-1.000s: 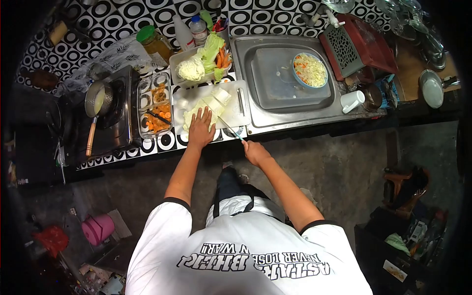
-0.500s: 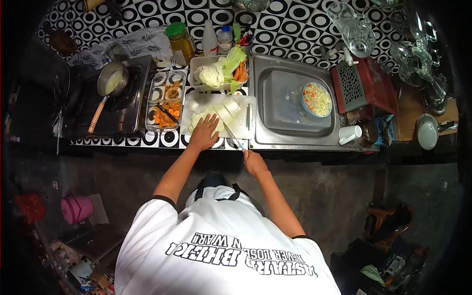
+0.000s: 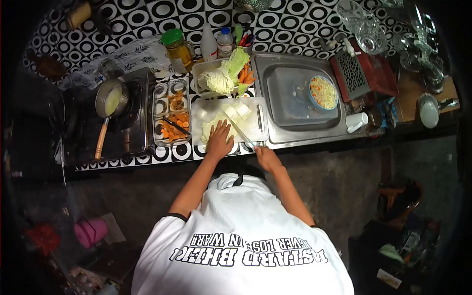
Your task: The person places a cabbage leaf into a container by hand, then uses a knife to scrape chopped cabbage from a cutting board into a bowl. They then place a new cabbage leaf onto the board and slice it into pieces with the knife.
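A steel sink (image 3: pixel 300 136) is occupying the counter's right side, its rounded basin holding a cloudy plastic box (image 3: pixel 290 110) that is apparently serving as a raised stand. A pale cutting board (image 3: pixel 197 103) is lying flat near the front edge, probably so that both arms are reaching it easily; its smooth surface is ending in rounded corners. Behind it, a container (image 3: pixel 196 81) is gathering a crinkled cabbage portion (image 3: pixel 219 81) and tapered carrots (image 3: pixel 247 74) — likely for ready access off the board. A round, blue-rimmed bowl (image 3: pixel 325 108) is resting on the box, holding fine white and orange shreds.

The left hand (image 3: pixel 220 140) is lying on the thin, ruffled cabbage (image 3: pixel 209 129) on the board, fingers spread and gripping nothing, seemingly steadying it. The right hand (image 3: pixel 268 158) is gripping the handle of a knife (image 3: pixel 239 131) — the fingers presumably sitting there to avoid the edge. The long, narrow blade is slanting between the left hand and smooth, blocky white pieces (image 3: pixel 243 110); whether it is touching the cabbage is unclear.
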A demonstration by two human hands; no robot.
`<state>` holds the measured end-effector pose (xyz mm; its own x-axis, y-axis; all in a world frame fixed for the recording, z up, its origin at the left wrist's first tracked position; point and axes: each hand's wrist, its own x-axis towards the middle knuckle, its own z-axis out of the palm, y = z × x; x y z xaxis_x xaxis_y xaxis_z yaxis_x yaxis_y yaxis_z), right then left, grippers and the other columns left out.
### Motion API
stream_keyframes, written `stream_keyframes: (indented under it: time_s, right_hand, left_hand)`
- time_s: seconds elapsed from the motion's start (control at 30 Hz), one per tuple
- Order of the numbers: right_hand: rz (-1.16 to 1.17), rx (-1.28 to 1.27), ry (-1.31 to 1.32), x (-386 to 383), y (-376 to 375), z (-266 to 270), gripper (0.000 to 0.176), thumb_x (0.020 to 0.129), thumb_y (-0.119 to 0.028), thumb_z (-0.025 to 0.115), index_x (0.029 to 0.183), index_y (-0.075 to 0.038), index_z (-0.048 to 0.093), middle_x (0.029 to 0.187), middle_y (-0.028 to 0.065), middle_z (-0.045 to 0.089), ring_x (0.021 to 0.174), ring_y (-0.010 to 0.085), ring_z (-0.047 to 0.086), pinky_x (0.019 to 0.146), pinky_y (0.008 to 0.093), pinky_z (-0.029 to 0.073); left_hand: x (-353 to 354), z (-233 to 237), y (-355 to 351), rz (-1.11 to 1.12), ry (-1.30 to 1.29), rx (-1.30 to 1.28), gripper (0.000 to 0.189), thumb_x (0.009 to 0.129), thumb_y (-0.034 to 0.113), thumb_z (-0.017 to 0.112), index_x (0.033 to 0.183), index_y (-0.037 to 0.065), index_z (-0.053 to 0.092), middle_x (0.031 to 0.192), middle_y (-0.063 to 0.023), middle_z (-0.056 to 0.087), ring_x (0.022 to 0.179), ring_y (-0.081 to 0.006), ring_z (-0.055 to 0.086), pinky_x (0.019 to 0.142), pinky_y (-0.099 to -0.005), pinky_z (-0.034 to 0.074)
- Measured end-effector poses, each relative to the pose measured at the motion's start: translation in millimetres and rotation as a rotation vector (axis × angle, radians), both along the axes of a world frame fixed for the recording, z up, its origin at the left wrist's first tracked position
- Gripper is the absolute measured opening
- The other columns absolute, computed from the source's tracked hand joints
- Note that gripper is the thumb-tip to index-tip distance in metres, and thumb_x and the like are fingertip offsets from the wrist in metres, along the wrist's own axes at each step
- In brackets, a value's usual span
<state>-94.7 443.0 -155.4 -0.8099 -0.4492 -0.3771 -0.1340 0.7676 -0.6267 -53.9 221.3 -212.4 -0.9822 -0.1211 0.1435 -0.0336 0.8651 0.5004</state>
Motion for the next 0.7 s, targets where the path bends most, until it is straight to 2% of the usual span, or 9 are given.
stream_keyframes:
  time_s: [0.07,0.1,0.23,0.37,0.5,0.57,0.6,0.67,0.7]
  right_hand:
    - [-0.013,-0.006,-0.066,3,4,4,0.05,0.1,-0.04,0.038,0.091,0.005,0.06,0.091,0.0288,0.063,0.088,0.0477,0.057,0.079,0.0484,0.044]
    - [-0.023,-0.016,-0.065,5,5,7,0.048,0.099,-0.038,0.041,0.089,0.005,0.062,0.089,0.0297,0.063,0.087,0.0471,0.058,0.076,0.0491,0.045]
    - [-0.066,-0.038,-0.096,11,12,22,0.046,0.099,-0.036,0.043,0.086,0.005,0.06,0.085,0.0289,0.063,0.085,0.0472,0.058,0.074,0.0493,0.045]
    - [-0.032,-0.052,-0.057,4,16,29,0.042,0.098,-0.034,0.044,0.09,0.004,0.058,0.084,0.0292,0.062,0.084,0.0475,0.058,0.074,0.0502,0.044]
    - [0.037,0.018,-0.034,-1,16,39,0.03,0.093,-0.024,0.047,0.097,0.004,0.055,0.091,0.0308,0.061,0.09,0.0472,0.057,0.078,0.0518,0.044]
    - [0.062,0.022,-0.058,-3,17,46,0.027,0.09,-0.02,0.047,0.098,0.004,0.055,0.094,0.031,0.061,0.092,0.0472,0.057,0.081,0.0517,0.044]
    - [0.08,0.021,-0.077,-4,17,47,0.026,0.086,-0.017,0.047,0.099,0.005,0.054,0.096,0.0311,0.061,0.094,0.0471,0.056,0.083,0.0517,0.044]
    - [0.066,-0.027,-0.063,-3,19,44,0.026,0.084,-0.015,0.047,0.1,0.005,0.054,0.097,0.0311,0.06,0.096,0.0471,0.056,0.084,0.0512,0.044]
    - [0.042,-0.074,-0.044,-3,18,45,0.027,0.082,-0.013,0.047,0.101,0.005,0.054,0.098,0.0311,0.06,0.097,0.0471,0.056,0.085,0.0506,0.044]
  left_hand:
    - [-1,-1,-1,0.041,0.049,0.138,0.043,0.085,0.014,0.057,0.125,-0.001,0.057,0.139,-0.0207,0.048,0.134,-0.0367,0.038,0.113,-0.0494,0.027]
    - [0,0,-2,0.072,0.151,0.136,0.037,0.083,0.008,0.058,0.119,-0.002,0.06,0.129,-0.0218,0.054,0.126,-0.037,0.046,0.108,-0.0458,0.035]
    - [10,5,-14,0.212,0.245,0.258,0.029,0.08,0.001,0.058,0.109,-0.003,0.061,0.112,-0.017,0.059,0.107,-0.0355,0.054,0.095,-0.0423,0.044]
    - [28,11,-28,0.28,0.233,0.253,0.025,0.079,0.0,0.058,0.103,-0.004,0.063,0.11,-0.0166,0.059,0.105,-0.0354,0.055,0.093,-0.0421,0.045]
    - [33,20,-27,0.266,0.224,0.226,0.03,0.08,-0.002,0.058,0.111,-0.003,0.06,0.114,-0.0177,0.06,0.107,-0.0369,0.057,0.092,-0.0409,0.047]
    - [30,35,-16,0.403,0.13,0.465,0.04,0.084,-0.001,0.056,0.123,-0.003,0.053,0.122,-0.0216,0.057,0.113,-0.0399,0.055,0.094,-0.0424,0.046]
    - [30,29,-15,0.414,0.126,0.463,0.04,0.084,-0.001,0.056,0.123,-0.003,0.053,0.122,-0.0216,0.057,0.113,-0.0399,0.055,0.094,-0.0424,0.046]
    - [28,18,-15,0.278,0.16,0.252,0.046,0.087,0.002,0.053,0.132,-0.004,0.046,0.129,-0.0251,0.053,0.119,-0.0412,0.051,0.099,-0.044,0.043]
    - [28,22,-15,0.231,0.138,0.208,0.044,0.086,0.003,0.053,0.129,-0.004,0.049,0.13,-0.0247,0.051,0.12,-0.0404,0.05,0.102,-0.0439,0.041]
